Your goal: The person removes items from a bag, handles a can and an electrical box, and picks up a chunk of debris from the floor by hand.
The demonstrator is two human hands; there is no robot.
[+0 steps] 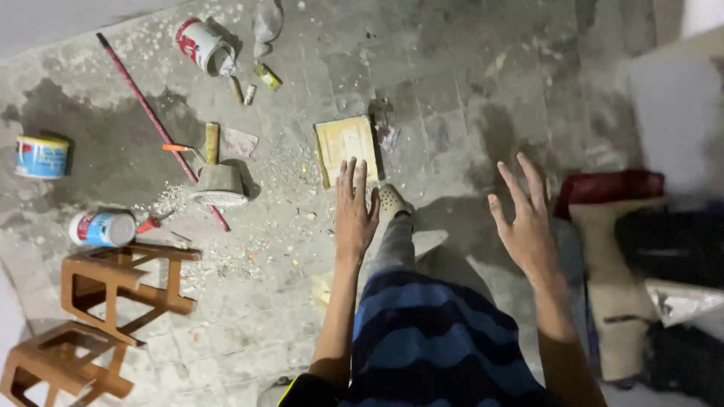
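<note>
I look straight down at a dusty concrete floor. My left hand [354, 209] is stretched out flat, fingers together, holding nothing, above my foot in a pale perforated shoe [391, 202]. Just beyond its fingertips lies a yellow square board [345, 147] on the floor. My right hand [523, 218] is raised with fingers spread and holds nothing; it hovers over the floor next to a red and beige bundle [607, 218]. My striped blue shirt [430, 339] fills the bottom of the view.
Two brown plastic stools [121, 286] lie at the lower left. Paint cans [41, 156] [102, 228] [202, 45], a long red rod [154, 120], a grey cement-caked bucket [219, 185], a wooden-handled tool [212, 142] and scattered rubble lie to the left. Dark bags [664, 249] sit at right.
</note>
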